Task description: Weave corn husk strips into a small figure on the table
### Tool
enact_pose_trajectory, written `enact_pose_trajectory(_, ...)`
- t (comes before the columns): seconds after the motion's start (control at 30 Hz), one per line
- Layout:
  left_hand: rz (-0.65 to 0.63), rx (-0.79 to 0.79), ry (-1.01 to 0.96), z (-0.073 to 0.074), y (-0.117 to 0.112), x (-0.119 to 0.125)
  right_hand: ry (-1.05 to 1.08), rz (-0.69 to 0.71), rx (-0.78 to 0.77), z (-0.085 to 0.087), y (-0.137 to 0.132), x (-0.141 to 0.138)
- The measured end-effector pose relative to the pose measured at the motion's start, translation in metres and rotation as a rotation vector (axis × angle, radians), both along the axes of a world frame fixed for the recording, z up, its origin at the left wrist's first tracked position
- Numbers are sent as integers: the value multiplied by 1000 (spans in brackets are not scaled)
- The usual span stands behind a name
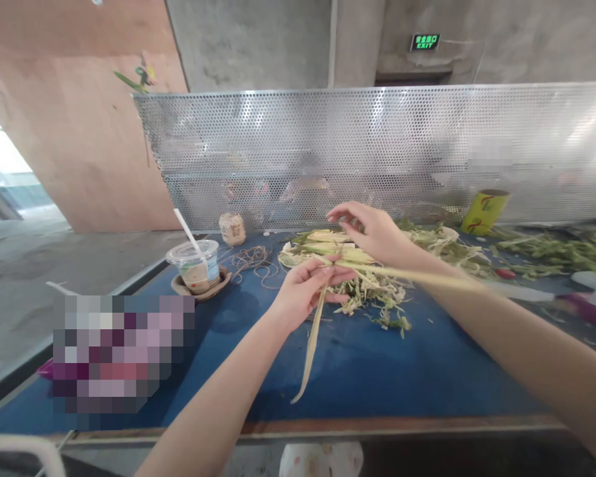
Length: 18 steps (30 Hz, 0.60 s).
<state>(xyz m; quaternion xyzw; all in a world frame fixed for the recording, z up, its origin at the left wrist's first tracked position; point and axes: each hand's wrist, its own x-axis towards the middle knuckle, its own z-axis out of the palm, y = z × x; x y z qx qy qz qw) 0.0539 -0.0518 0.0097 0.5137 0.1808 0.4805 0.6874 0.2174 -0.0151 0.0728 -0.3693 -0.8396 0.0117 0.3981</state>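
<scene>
My left hand (305,288) is closed in a pinch on a long pale leaf strip (309,351) that bends at the fingers: one end hangs down toward the table's near edge, the other runs right under my right forearm. My right hand (372,232) hovers just above with its fingers curled around the strip's upper part near the pinch. Both hands are over a heap of pale green leaves and husks (347,258) on the blue table (377,371).
A plastic cup with a straw (197,265) stands in a brown dish at the left, with coiled twine (252,260) and a small jar (232,228) beside it. A yellow cup (485,211) and more green stalks (551,252) lie right. A perforated metal screen (377,152) backs the table.
</scene>
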Motion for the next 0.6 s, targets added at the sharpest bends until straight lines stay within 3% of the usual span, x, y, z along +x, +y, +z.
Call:
enact_pose_trajectory(0.07,33,19,-69,2,1,-2,28,23,-20,-4,-6,11)
enact_pose_trajectory(0.2,85,123,-100,4,2,-3,12,329,-275,-14,-25,20)
enact_pose_trajectory(0.33,150,184,-46,3,4,-3,185,374,-426,-18,-35,5)
enact_pose_trajectory(0.47,196,200,-4,5,5,-3,281,271,-301,-22,-29,-8)
enact_pose_trajectory(0.6,273,212,30,7,5,-4,126,225,-96,-21,-29,-11)
